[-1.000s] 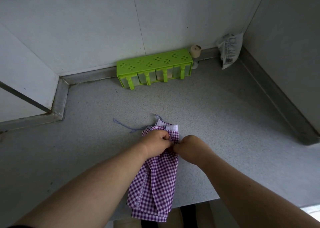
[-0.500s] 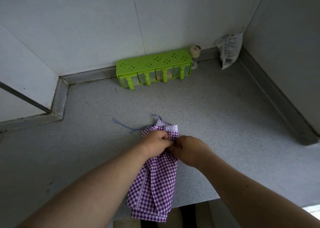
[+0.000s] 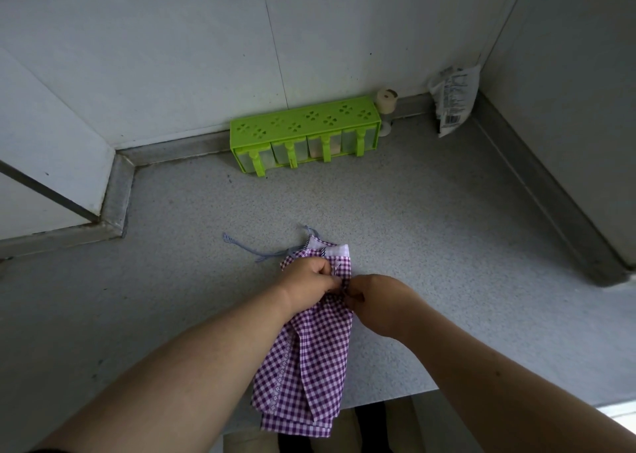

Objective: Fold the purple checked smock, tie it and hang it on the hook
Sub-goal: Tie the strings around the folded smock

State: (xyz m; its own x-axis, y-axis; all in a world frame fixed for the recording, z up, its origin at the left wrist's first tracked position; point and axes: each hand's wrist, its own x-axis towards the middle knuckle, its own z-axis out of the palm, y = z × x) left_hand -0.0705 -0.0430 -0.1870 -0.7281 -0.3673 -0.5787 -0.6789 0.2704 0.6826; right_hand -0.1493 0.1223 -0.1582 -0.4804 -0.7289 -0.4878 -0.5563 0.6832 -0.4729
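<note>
Smock (image 3: 309,356), purple checked and folded into a long narrow strip, is lying low in the middle of the frame on the grey counter (image 3: 430,232), its lower end drooping over the near edge. Just above centre, the left hand (image 3: 311,277) and the right hand (image 3: 375,297) are meeting at the strip's upper part, both sets of fingers curled shut and pinching cloth or cord at the same spot; it looks like the tying step. One pale blue tie string (image 3: 247,248) is trailing loose toward the left of the smock's top.

To tie it well, I'd say keeping the folds squeezed together while drawing the cord snug matters most, and leaving a loop free for hanging.

Exactly what the fingers are pinching is hidden between the knuckles, so whether a knot is forming I cannot tell. No hook is showing anywhere. Further up, a green spice rack (image 3: 303,132) is sitting against the wall, and a packet (image 3: 452,100) is leaning in the upper right corner.
</note>
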